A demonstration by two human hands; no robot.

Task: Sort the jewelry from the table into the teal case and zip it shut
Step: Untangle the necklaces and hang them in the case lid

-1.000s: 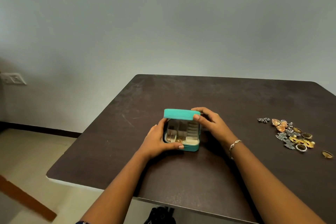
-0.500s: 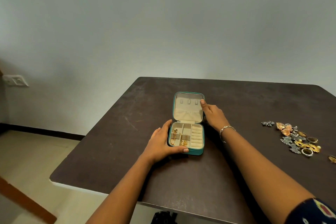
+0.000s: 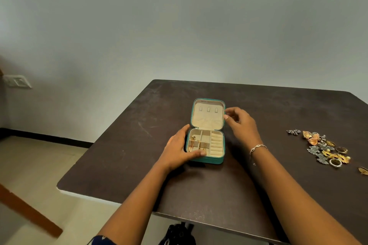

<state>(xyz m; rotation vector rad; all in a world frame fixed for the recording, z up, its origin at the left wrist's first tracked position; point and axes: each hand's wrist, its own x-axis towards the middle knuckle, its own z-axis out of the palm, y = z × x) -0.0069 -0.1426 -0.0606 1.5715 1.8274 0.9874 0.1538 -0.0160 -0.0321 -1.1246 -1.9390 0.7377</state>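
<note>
The teal case (image 3: pixel 212 160) lies open mid-table, its cream-lined lid (image 3: pixel 208 114) laid flat behind the tray. Gold chains (image 3: pixel 197 144) sit in the tray's left compartments; cream ring rolls fill the right one. My left hand (image 3: pixel 178 150) holds the tray's left side, thumb lying along its front edge. My right hand (image 3: pixel 240 123) hovers beside the lid's right edge with loosely curled fingers, holding nothing. A pile of jewelry (image 3: pixel 324 148), silver and gold pieces with rings, lies far to the right.
The dark table (image 3: pixel 219 189) ends close to my body, and its left edge slants away over a pale floor. One gold ring (image 3: pixel 363 170) lies apart at the right frame border. A grey wall rises behind, with a switch plate (image 3: pixel 17 81) at left.
The lid swung from half raised to flat open on the table. My right hand let go of it and drew slightly right. My left hand stayed on the tray.
</note>
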